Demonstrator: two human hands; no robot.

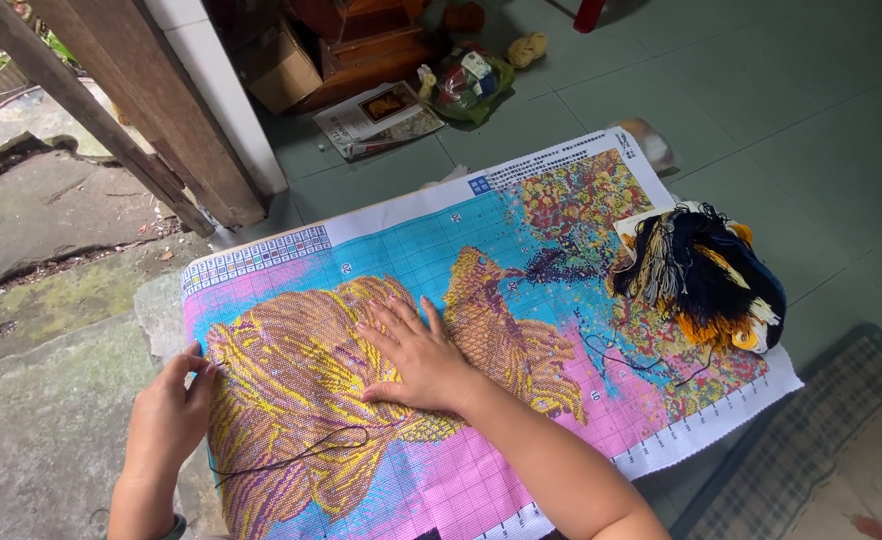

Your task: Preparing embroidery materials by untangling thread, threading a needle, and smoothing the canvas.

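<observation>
A large cross-stitch canvas [441,250] with a pink, blue and gold fish pattern lies stretched in front of me. My right hand [416,352] rests flat and open on the golden stitched area in the middle. My left hand [169,415] is at the canvas's left edge, fingers pinched on a dark thread [301,455] that loops across the gold stitching. A bundle of embroidery threads [706,275] in navy, yellow, white and orange lies on the right part of the canvas.
A wooden door frame [151,110] and stone step [41,300] are at left. Boxes [361,50], a printed leaflet [381,118] and a bag of yarn [466,85] lie on the tiled floor beyond. A checked mat [831,450] is at lower right.
</observation>
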